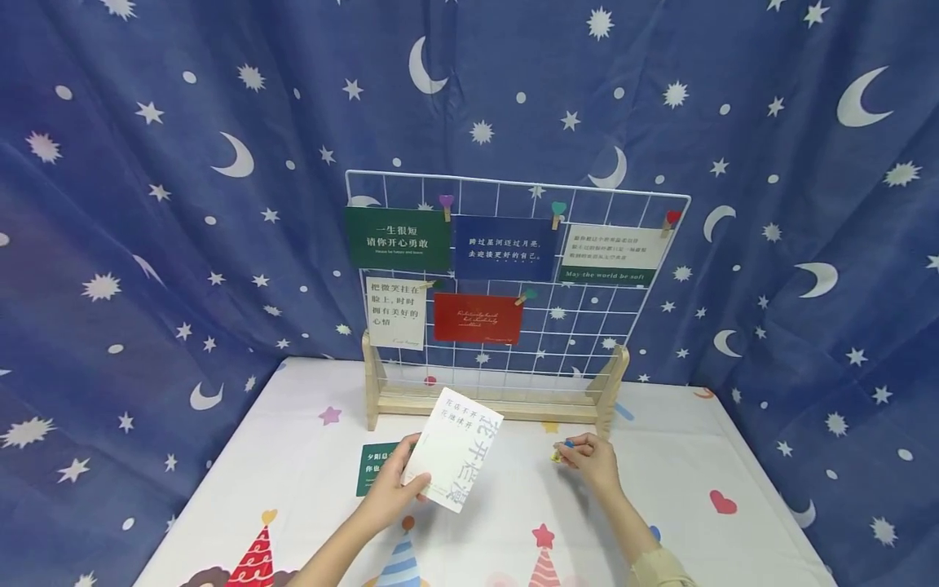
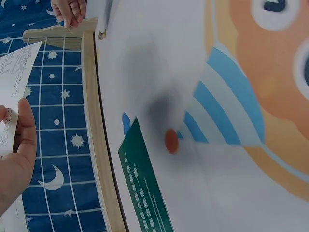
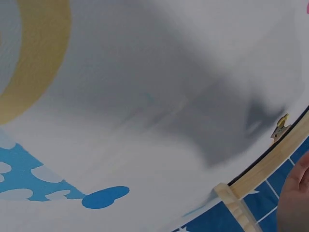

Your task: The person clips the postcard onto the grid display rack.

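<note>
My left hand [image 1: 389,493] holds a white card [image 1: 449,456] with grey printed characters above the table, thumb on its front. In the left wrist view that hand [image 2: 19,159] shows at the left edge, gripping the card [image 2: 17,72]. To the right, my right hand [image 1: 592,463] pinches a small clip with a blue head [image 1: 568,444], mostly covered by the fingers. A yellow clip [image 3: 280,128] lies on the table near the rack's wooden base. Behind both hands stands a white wire grid rack [image 1: 513,180] with several cards clipped to it.
A green card [image 1: 372,469] lies on the table, partly behind the left hand. Clipped on the rack are a blue card [image 1: 504,253], a red card [image 1: 478,319] and others. The rack's wooden foot [image 1: 612,383] stands at the right. A starry blue curtain [image 1: 183,269] hangs around.
</note>
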Motion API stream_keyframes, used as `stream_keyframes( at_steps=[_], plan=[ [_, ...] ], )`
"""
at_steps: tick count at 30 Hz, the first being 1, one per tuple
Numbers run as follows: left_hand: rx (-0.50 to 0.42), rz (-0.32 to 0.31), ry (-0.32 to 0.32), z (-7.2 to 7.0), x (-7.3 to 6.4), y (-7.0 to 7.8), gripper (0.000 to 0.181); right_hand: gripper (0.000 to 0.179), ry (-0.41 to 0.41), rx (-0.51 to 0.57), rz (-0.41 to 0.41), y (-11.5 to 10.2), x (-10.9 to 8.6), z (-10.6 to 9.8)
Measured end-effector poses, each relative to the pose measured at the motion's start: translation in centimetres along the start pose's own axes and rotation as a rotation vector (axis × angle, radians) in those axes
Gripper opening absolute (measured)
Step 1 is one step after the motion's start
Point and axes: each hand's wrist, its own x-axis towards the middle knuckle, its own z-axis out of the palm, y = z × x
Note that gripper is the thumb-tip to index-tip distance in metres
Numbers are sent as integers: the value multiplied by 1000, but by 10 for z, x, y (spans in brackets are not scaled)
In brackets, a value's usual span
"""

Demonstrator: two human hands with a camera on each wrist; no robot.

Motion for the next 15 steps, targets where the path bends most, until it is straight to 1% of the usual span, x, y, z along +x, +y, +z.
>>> stream_keyframes(
  at_steps=[3,6,9,10,12,13,15],
  plan=[
    [-38,20,-14,11,11,4,55,19,43,3,-33,-1,1,-1],
    [-55,40,-21,21,20,5,54,21,53,0,-84,-1,-1,0],
    [-62,44,-21,29,28,6,53,20,46,32,-176,-1,-4,2],
    [-65,46,-18,31,31,7,53,19,36,71,-234,-1,-5,2],
    [-64,53,-14,35,37,8,53,18,29,108,-285,-2,-6,3],
    [-65,58,-13,38,40,9,53,17,27,124,-302,-3,-7,3],
    [-66,73,-14,42,46,12,53,17,36,122,-278,-8,-6,3]
  ],
)
